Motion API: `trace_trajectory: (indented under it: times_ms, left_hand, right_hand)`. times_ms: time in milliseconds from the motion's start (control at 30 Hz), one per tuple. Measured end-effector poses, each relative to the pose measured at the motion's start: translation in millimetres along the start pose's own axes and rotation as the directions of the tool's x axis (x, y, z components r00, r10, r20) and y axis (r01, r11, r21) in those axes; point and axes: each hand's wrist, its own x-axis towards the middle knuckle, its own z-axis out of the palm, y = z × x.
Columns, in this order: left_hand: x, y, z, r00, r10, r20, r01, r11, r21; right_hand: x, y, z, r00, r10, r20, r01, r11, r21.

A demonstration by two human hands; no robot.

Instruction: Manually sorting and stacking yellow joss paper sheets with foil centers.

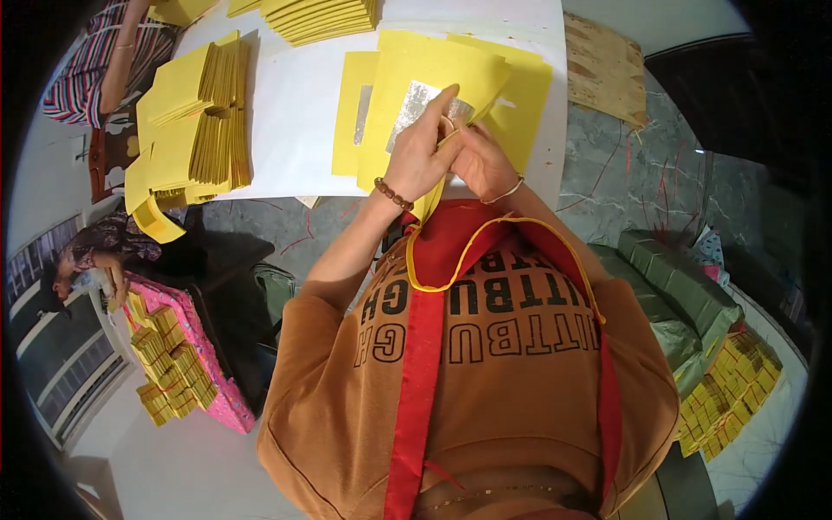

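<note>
A large yellow paper sheet [425, 61] with a silver foil patch [412, 106] lies at the table's near edge, its right side curling up. My left hand [423, 156] rests across the foil, index finger stretched out and thumb closed toward the other hand on the paper. Close beside it, my right hand [487, 163] pinches the curled part of the sheet; the exact grip is partly hidden between the hands. More yellow sheets [529, 108] lie beneath at the right, and another with a foil strip [362, 113] shows at the left.
Thick stacks of folded yellow paper [186, 130] stand on the white table [290, 113] at left, with another stack [316, 19] at the far side. People sit at left, one by a pink-covered table [186, 303]. Bundles [728, 394] and green wrapped packs [659, 286] are at right.
</note>
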Motion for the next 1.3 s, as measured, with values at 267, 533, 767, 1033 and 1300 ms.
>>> trace_trajectory:
  times_ms: [267, 533, 767, 1033, 1300]
  left_hand:
    - [17, 13, 23, 0.993, 0.113, 0.037, -0.117, 0.987, 0.111]
    - [59, 4, 17, 0.852, 0.496, -0.165, -0.400, 0.821, 0.407]
    - [126, 14, -20, 0.979, -0.086, 0.183, 0.153, 0.908, -0.390]
    - [232, -74, 13, 0.970, -0.241, -0.034, 0.160, 0.737, -0.657]
    - [272, -107, 44, 0.961, -0.267, -0.079, 0.199, 0.858, -0.474]
  right_hand:
    - [-1, -13, -17, 0.972, -0.195, -0.134, 0.187, 0.980, -0.069]
    - [12, -97, -81, 0.891, -0.118, -0.439, 0.106, 0.993, -0.052]
    - [64, -179, -97, 0.955, -0.136, -0.263, 0.032, 0.931, -0.364]
    - [87, -177, -131, 0.858, -0.214, -0.467, 0.161, 0.975, -0.153]
    - [-10, -86, -113, 0.652, -0.149, -0.743, 0.015, 0.983, -0.184]
